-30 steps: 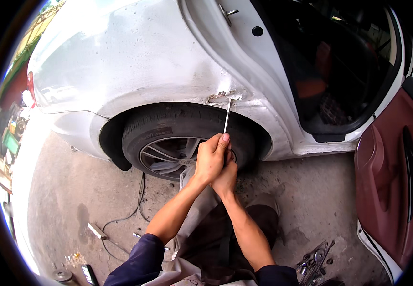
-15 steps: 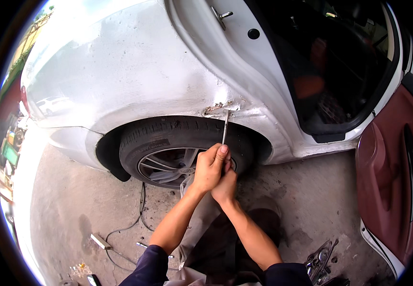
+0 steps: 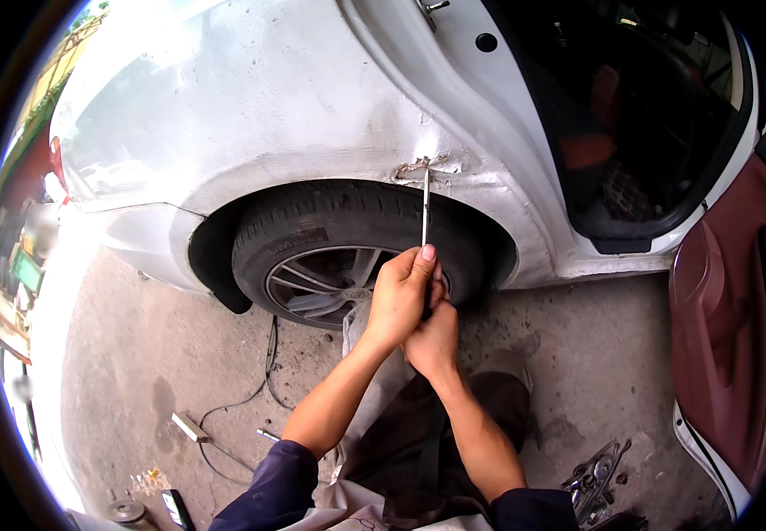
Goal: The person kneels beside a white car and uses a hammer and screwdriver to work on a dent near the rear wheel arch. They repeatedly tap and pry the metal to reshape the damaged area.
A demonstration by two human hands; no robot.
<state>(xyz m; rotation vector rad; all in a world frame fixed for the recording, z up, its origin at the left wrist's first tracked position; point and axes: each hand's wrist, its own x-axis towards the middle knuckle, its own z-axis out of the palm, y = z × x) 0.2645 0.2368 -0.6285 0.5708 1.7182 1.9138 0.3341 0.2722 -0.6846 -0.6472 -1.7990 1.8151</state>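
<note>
Forearms converge, the bare left hand clasping a slim silver metal tool, thumb pointing along its shaft, the bare right hand curled around it just below. Its tip lies at the torn white car fender, above the black rubber tyre.

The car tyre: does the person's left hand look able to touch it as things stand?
Probably yes: the tyre faces the left hand with nothing visible blocking the way, though that hand would likely have to let go of the slim metal tool first.
</note>
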